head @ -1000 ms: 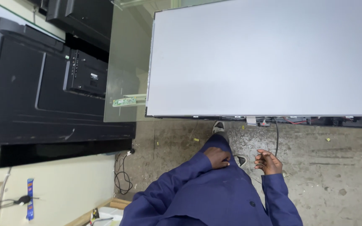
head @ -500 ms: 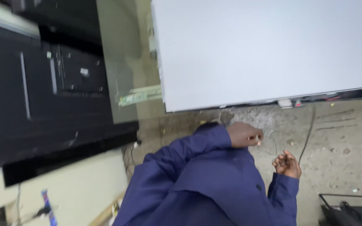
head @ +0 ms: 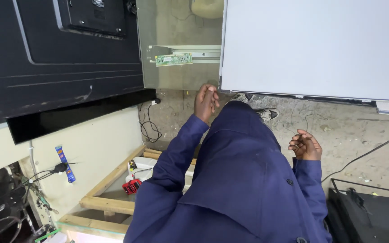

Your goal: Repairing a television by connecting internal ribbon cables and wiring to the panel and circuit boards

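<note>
A person in a dark blue work coat stood over a large white display panel [head: 316, 47] lying on the concrete floor [head: 356, 135], the left hand [head: 206, 101] raised with its fingers [head: 212, 95] curled narrow and its knuckles just short of the panel's near corner, holding nothing that could be made out. The right hand [head: 305, 145] hung apart from the panel, fingers half-closed around what might have been a thin wire, though the view was too small to tell. Just beyond the left fingers lay a clear sheet [head: 176, 76] carrying a green circuit strip [head: 173, 59]; farther to their left sat a black television back cover [head: 59, 54]. A black cable [head: 365, 155] ran across the floor beyond the right fingers. The risk, by the look of it: a one-handed lift at the corner could flex and crack the thin panel, and a foot could snag the loose cable.
</note>
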